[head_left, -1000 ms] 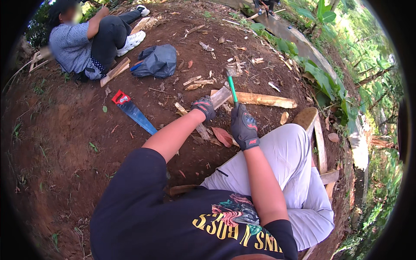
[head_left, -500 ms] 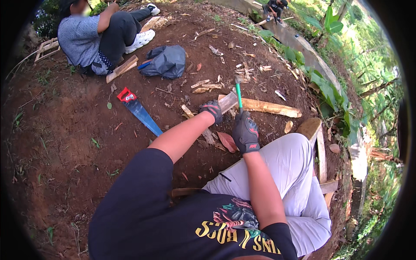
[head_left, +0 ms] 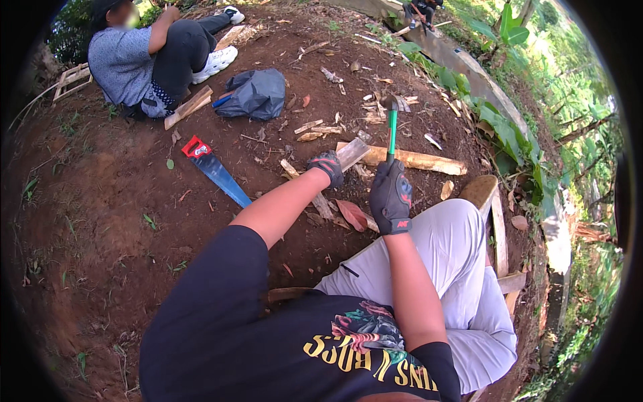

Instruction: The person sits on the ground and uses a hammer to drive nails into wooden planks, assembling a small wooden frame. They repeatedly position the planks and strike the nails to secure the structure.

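Note:
My left hand [head_left: 326, 167], in a dark glove, is closed around the near end of a short, pale piece of wood [head_left: 351, 154]. The far end of this piece lies against a longer split log [head_left: 422, 159] on the soil. My right hand [head_left: 390, 197], also gloved, grips a tool with a green handle [head_left: 392, 134] and a small dark metal head. The handle stands nearly upright in view, its head raised clear of the wood; whether it is a hammer or a hatchet I cannot tell. A reddish dry leaf [head_left: 351, 214] lies between my hands.
A red-handled saw [head_left: 218, 174] lies on the soil to my left. Beyond it are a dark plastic bag [head_left: 258, 95] and a seated person [head_left: 134, 67]. Wood chips [head_left: 321, 129] litter the ground ahead. A concrete edge [head_left: 479, 74] runs along the right, with another person [head_left: 423, 12] near it.
My right hand has moved to the right, lifting the green-handled tool up and away from the short piece of wood. My left hand keeps its hold in nearly the same place.

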Tool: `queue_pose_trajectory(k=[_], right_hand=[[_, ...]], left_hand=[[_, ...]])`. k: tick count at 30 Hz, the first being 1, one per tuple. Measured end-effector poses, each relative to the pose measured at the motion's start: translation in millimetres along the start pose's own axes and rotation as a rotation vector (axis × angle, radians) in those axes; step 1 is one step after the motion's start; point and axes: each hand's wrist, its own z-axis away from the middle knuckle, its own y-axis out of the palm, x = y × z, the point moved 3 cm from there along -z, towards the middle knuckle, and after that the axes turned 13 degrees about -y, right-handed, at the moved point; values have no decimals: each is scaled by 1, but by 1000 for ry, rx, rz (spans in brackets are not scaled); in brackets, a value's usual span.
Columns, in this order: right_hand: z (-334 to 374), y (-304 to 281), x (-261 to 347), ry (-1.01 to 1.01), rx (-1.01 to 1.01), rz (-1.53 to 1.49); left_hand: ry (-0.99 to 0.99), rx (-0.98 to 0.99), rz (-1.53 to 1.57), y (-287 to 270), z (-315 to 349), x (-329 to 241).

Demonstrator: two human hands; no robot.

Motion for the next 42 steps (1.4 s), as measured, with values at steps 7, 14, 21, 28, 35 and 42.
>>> queue_pose_trajectory(k=[7, 14, 21, 28, 35, 42], right_hand=[[24, 18, -61, 223, 344, 73], [23, 27, -82, 302, 349, 115], [17, 32, -65, 331, 426, 59], [26, 40, -95, 332, 368, 75], [17, 37, -83, 308, 412, 64], [15, 38, -83, 306, 400, 47]], left_hand=[[20, 789, 790, -12, -53, 47], [-37, 635, 650, -48, -13, 27], [-28, 580, 705, 21, -99, 110], [22, 95, 180, -45, -19, 52], [-107, -155, 165, -33, -8, 50], [-36, -316, 55, -15, -10, 51]])
